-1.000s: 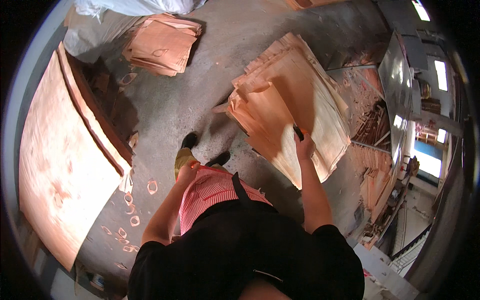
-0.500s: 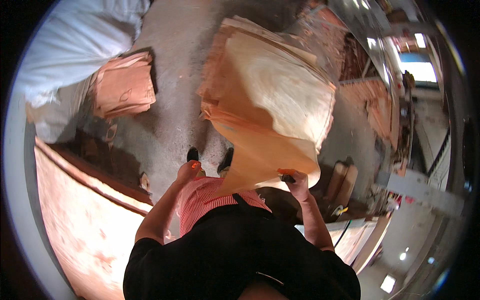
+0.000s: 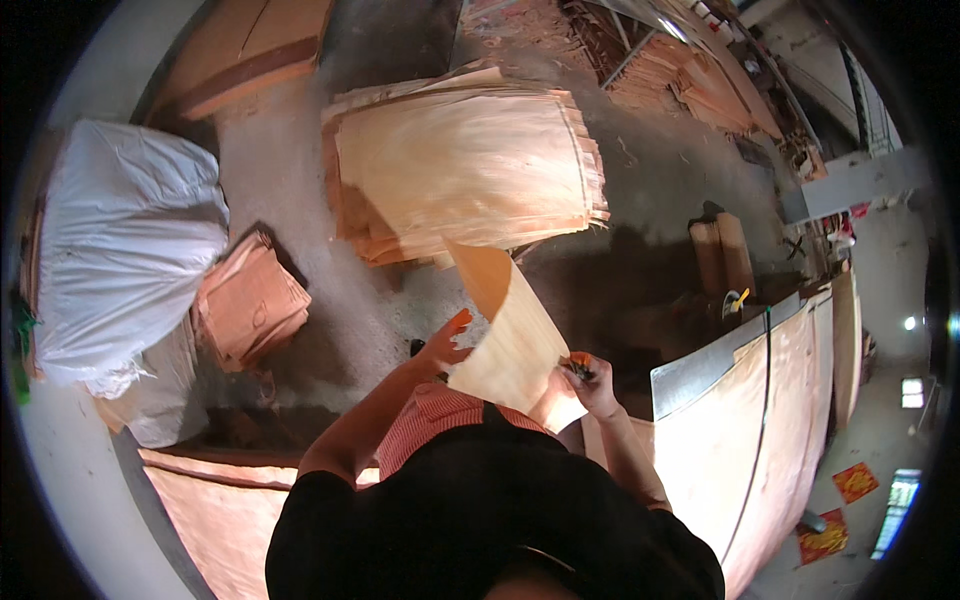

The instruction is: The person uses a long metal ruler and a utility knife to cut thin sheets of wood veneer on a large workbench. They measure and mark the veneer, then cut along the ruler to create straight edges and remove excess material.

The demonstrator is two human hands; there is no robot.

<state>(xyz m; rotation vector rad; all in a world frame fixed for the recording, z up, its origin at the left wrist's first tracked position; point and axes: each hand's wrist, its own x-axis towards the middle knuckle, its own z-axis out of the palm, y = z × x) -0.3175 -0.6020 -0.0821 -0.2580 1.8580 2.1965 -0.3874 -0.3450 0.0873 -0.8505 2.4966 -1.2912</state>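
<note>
Concrete floor (image 3: pixel 285 170) lies below. Right fingers (image 3: pixel 598 370) pinch the veneer sheet (image 3: pixel 520 335), running eleven-to-five o'clock; left fingers (image 3: pixel 459 320), spread, sit at nine.

- The veneer sheet (image 3: pixel 515 345), earlier spread over the veneer stack (image 3: pixel 460 160), now curls upright on the stack's near side.
- The right hand (image 3: pixel 588 383) has come from over the stack to its near side.
- The left hand (image 3: pixel 442 348), closed earlier, now spreads its fingers on the stack's near side.
- Red posters (image 3: pixel 855 483) have appeared well right of the stack.
</note>
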